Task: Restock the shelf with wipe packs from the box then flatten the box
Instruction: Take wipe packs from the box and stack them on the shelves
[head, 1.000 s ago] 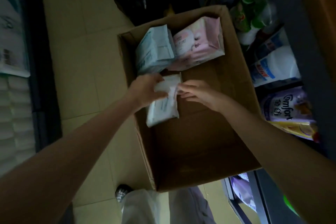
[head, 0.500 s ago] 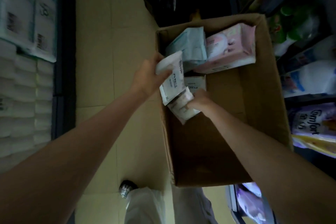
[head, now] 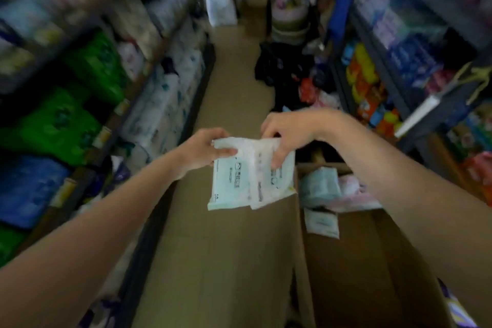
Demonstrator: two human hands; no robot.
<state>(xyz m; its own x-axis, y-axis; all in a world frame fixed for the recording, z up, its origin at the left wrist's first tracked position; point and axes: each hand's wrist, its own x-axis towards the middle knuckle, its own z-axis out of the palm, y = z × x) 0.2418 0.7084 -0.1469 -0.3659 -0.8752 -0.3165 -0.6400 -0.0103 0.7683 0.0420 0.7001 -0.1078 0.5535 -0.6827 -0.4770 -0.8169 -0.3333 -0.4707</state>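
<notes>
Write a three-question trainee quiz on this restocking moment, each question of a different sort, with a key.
1. True or false: each hand grips a white wipe pack above the aisle floor.
2. Multiple choice: the cardboard box stands (A) on a shelf, (B) on the floor at the person's right, (C) flattened against the left shelving.
3. Fill in: besides the small white pack, the box holds a pale blue pack and a ____ pack beside it.

Key
1. True: the left hand pinches the left wipe pack, and the right hand grips the right wipe pack.
2. B
3. Pink
</notes>
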